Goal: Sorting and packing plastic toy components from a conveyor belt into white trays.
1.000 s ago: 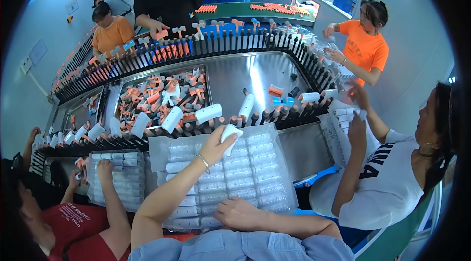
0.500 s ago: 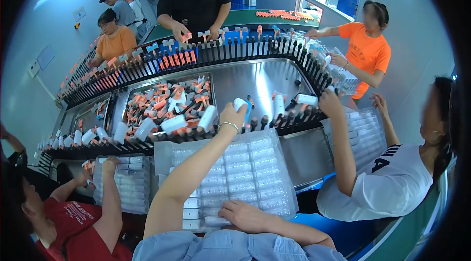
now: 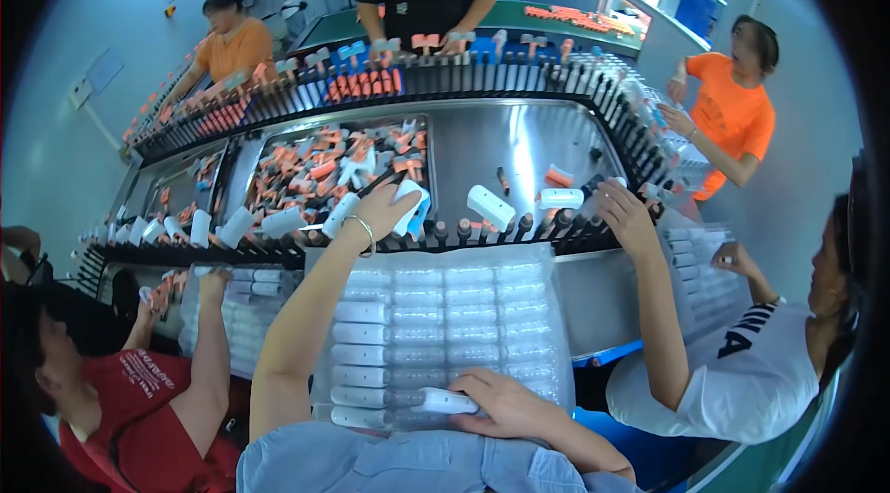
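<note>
Left side first: my left grip is clamped on a white-and-blue shell, fingers across its face, the shell jutting right of my fingertips, just above the near row of posts. Whether a post carries any of its weight, I can't tell. Down low, my right grip is together on a white tube, fingers above, thumb below, pinching its right end while the rest points left over the second column of the clear tray.

Room to move? Tight up front: a white cover sits right of my left grip, another just left of it. Beyond the posts, the steel tabletop gives broad space; more steel stretches right of the tray. My shirt crowds the tray's near edge.

And the looks: the shell smooth, rounded, blue along its right side; the tube glossy, small dark mark on top.
</note>
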{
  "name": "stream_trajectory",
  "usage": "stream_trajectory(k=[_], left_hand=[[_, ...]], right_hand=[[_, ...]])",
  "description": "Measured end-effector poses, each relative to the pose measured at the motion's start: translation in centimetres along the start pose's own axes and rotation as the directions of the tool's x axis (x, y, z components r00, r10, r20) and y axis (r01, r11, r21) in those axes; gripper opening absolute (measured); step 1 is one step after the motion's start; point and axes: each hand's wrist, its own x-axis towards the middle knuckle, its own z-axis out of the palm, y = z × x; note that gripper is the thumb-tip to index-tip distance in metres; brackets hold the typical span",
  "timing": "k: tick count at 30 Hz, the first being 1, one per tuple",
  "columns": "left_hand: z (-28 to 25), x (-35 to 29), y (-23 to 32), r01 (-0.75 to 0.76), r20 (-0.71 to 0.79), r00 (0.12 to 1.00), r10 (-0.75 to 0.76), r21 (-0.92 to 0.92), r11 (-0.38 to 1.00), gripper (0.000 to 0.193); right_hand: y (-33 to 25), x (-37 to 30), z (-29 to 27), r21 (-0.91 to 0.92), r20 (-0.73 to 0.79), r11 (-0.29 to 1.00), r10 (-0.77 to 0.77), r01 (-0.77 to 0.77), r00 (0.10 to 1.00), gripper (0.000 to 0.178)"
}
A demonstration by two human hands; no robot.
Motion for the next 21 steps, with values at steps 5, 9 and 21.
stream_trajectory(k=[5,9,21], left_hand=[[0.3,-1.6,-0.6,0.110,-0.132,0.989,-0.074,0.294,0.949,0.054],[0.2,-1.7,-0.4,0.407,-0.325,0.904,-0.276,0.465,0.786,0.046],[-6.8,-5.3,-13.8,0.067,-0.459,0.887,0.043,0.219,0.973,0.048]], right_hand=[[-0.1,0.5,-0.3,0.046,0.044,0.997,0.053,-0.055,0.998,0.035],[-0.4,0.7,-1.4,0.064,0.009,0.994,0.087,-0.087,0.996,0.038],[13.2,-0.4,-13.3,0.032,-0.828,0.926,0.235,-0.375,0.510,0.030]])
